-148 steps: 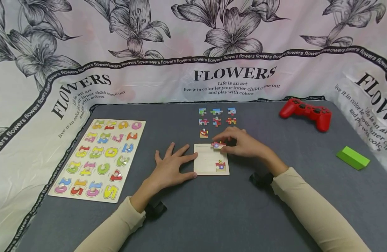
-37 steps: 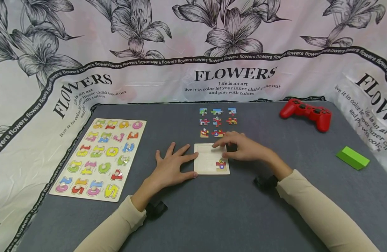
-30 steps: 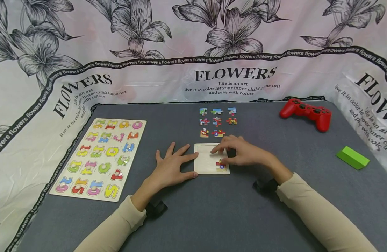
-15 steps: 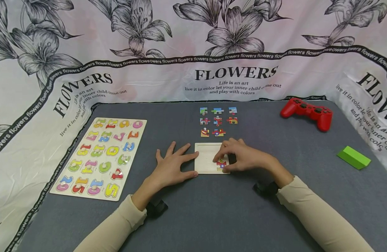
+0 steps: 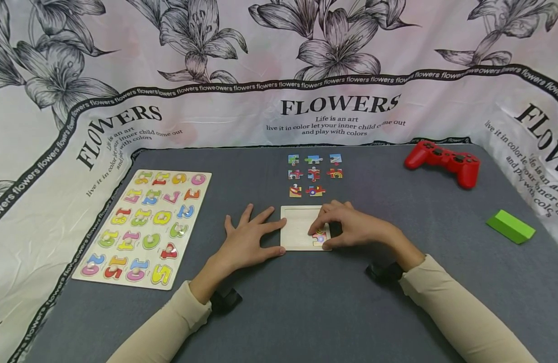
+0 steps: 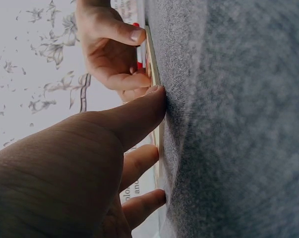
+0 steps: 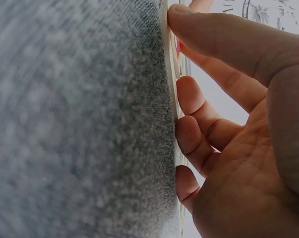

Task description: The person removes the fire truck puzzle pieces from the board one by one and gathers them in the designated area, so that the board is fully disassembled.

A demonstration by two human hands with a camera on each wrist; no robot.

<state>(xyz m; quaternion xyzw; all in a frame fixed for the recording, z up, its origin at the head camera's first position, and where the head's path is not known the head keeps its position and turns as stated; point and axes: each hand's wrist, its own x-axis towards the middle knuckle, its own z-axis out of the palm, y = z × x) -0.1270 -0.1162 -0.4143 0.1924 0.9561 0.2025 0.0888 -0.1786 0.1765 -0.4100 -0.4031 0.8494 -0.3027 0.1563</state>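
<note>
A small square wooden puzzle tray (image 5: 298,227) lies flat on the grey cloth. My left hand (image 5: 244,247) is spread at its left side, thumb and index fingertips against the edge. Over the tray's near right corner, my right hand (image 5: 351,224) has thumb and index finger around a colourful jigsaw piece (image 5: 320,238), pinching it. That piece is partly covered by the fingers. Beyond the tray, several other jigsaw pieces (image 5: 313,174) lie in short rows. In the right wrist view, the thumb (image 7: 213,34) is at the tray's edge and the other fingers curl beside it.
A number puzzle board (image 5: 142,229) lies on the left. At the right are a red game controller (image 5: 442,164) and a green block (image 5: 510,227). A flower-printed sheet (image 5: 242,116) hangs behind the grey table cloth (image 5: 297,307).
The jigsaw piece earlier held over the tray now lies in the nearest row beyond it. My right hand has since moved down to the corner piece; my left hand has stayed put.
</note>
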